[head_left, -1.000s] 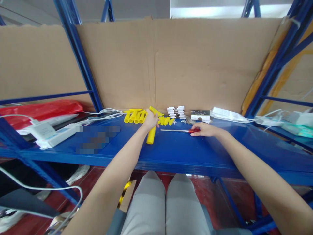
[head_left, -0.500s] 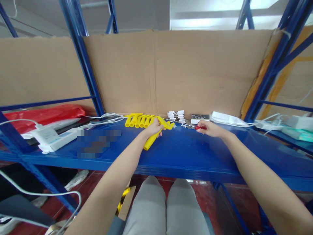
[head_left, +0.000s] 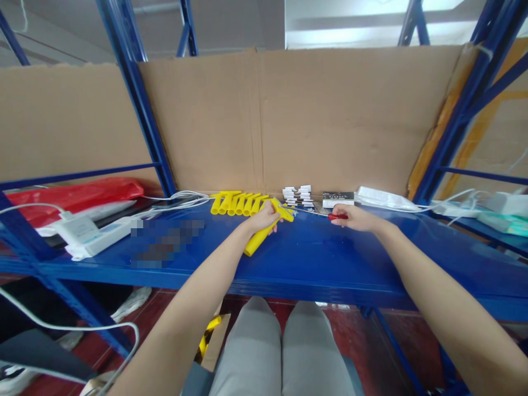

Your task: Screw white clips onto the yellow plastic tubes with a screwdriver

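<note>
My left hand [head_left: 264, 219] is closed around a yellow plastic tool [head_left: 256, 242] with a round tubular handle and a wide angled head; its handle end points toward me. To the right, my right hand [head_left: 355, 216] grips a screwdriver [head_left: 337, 216] by its red handle. The thin shaft points left, and its tip is at the head of the yellow tool; whether it touches a screw is too small to tell. Behind my left hand, several similar yellow tools [head_left: 239, 204] lie side by side. White pieces [head_left: 297, 195] are stacked near the cardboard, beyond the screwdriver shaft.
A black-and-white box [head_left: 338, 199] and a white power strip [head_left: 385, 199] lie at the back of the blue shelf [head_left: 313, 258]. Cables [head_left: 181, 201], a charger [head_left: 80, 225] and a red bag [head_left: 78, 195] are at left. Cardboard [head_left: 330, 121] forms the back wall between blue posts.
The yellow tool in my left hand has turned and shifted slightly right. The screwdriver shaft now reaches its head; my right hand has hardly moved.
</note>
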The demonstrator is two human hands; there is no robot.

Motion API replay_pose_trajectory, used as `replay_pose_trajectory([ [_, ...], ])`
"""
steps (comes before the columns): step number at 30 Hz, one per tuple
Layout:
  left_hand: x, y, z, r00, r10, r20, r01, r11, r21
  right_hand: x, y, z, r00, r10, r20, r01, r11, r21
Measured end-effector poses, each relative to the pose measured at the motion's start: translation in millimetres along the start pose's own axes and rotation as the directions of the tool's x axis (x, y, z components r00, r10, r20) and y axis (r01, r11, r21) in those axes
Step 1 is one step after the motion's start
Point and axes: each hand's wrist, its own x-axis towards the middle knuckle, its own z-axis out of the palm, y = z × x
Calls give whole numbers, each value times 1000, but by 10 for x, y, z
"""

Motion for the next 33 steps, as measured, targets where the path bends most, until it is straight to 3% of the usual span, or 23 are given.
replay_pose_trajectory([
  [8, -74, 83, 11, 999, -34, 16, 32, 993, 115, 1, 13, 2, 999, -43, -1, 43, 999, 23],
  [17, -35, 25, 17, 1000, -2, 4, 1, 985, 172, -28, -71, -25, 999, -34, -7, 34, 999, -34],
  [22, -31, 20, 4, 999, 22, -26, -14, 958, 286, -24, -116, -58, 998, -57, -8, 55, 991, -123],
  [28, 22, 15, -65, 978, 168, -121, -74, 828, 556, -16, -293, -100, 987, -143, -69, 116, 946, -304],
  [33, 51, 58, -141, 901, 359, -244, -121, 748, 652, -26, -467, -80, 967, -193, -165, 113, 909, -402],
])
